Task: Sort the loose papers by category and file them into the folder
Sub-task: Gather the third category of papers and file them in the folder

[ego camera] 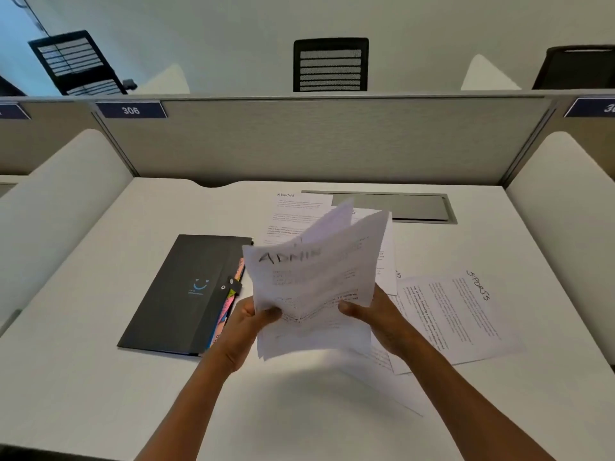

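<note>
Both hands hold a sheaf of white papers [312, 281] up above the desk, its front sheet headed "ADMIN". My left hand [248, 327] grips the sheaf's lower left edge, thumb on the front. My right hand [376, 317] grips its lower right edge. A black folder [176, 294] with a smiley logo lies closed on the desk to the left, coloured tabs [226, 307] showing along its right side. Another sheet marked "ADMIN" [293, 211] lies flat behind the sheaf. A sheet marked "SPORTS" [459, 314] lies to the right, over other loose sheets.
The white desk [100, 394] is walled by a grey partition [332, 141] at the back and white side panels. A grey cable hatch [409, 207] is set in the desk at the back right. Black chairs stand beyond the partition.
</note>
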The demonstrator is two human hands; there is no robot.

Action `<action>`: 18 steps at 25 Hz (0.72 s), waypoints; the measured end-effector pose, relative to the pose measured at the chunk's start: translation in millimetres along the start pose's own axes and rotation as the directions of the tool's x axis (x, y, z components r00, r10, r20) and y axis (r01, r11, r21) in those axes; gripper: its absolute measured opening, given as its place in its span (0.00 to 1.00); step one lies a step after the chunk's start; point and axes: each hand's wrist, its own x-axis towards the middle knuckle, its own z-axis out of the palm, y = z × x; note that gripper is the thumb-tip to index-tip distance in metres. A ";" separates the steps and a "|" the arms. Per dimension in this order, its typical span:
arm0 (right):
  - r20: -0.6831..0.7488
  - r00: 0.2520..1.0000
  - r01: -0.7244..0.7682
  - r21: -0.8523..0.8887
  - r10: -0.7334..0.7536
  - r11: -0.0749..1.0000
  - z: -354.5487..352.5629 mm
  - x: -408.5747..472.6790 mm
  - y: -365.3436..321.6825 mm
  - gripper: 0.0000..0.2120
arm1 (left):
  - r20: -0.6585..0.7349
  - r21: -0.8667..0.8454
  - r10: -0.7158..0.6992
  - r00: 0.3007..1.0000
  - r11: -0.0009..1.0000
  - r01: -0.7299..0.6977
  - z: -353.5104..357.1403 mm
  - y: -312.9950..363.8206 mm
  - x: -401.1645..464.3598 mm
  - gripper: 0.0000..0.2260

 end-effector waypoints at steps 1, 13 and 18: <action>0.012 1.000 0.027 0.004 -0.027 1.000 -1.1 -0.3 -5.5 0.29 | 0.002 0.008 0.006 1.000 1.000 -0.006 -1.0 0.8 0.6 0.14; -0.325 0.890 0.211 -0.327 -0.319 0.921 10.9 -20.3 11.6 0.12 | -0.209 0.120 0.116 0.971 0.988 -0.092 29.4 -9.9 -4.7 0.15; -0.408 0.860 0.149 -0.373 -0.307 0.916 14.0 -24.8 22.8 0.10 | -0.242 0.187 0.170 0.955 0.974 -0.126 36.8 -14.0 -0.6 0.20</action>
